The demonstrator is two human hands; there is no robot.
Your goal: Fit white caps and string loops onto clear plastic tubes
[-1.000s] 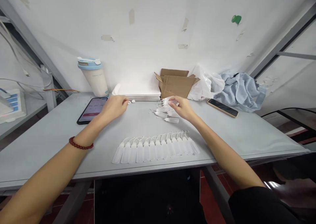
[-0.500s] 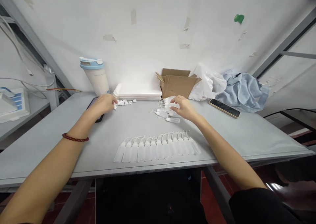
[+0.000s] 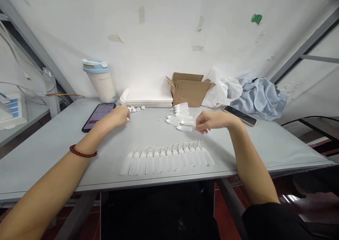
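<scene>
My left hand (image 3: 119, 117) is closed in a pinch beside a small pile of white caps (image 3: 136, 109). A bit of a small white cap (image 3: 128, 120) pokes out at its fingertips. My right hand (image 3: 210, 121) has its fingers curled down just right of a loose cluster of small clear squeeze bottles (image 3: 182, 114) with thin white spouts. Whatever its fingers may hold is hidden. Nearer the front edge, several of the same bottles (image 3: 164, 162) lie side by side in a row, with curved white tethers at their tops.
A lit phone (image 3: 92, 121) lies left of my left hand, with a blue-lidded cup (image 3: 100, 83) behind it. Along the wall are a white stack (image 3: 147, 98), a cardboard box (image 3: 189, 91), a plastic bag (image 3: 221, 88) and blue cloth (image 3: 261, 95). Another phone (image 3: 239, 115) lies at right.
My right hand has moved off the bottle cluster, to the right and nearer me, and its fingers have curled in. My left hand has drawn slightly right and nearer, away from the caps.
</scene>
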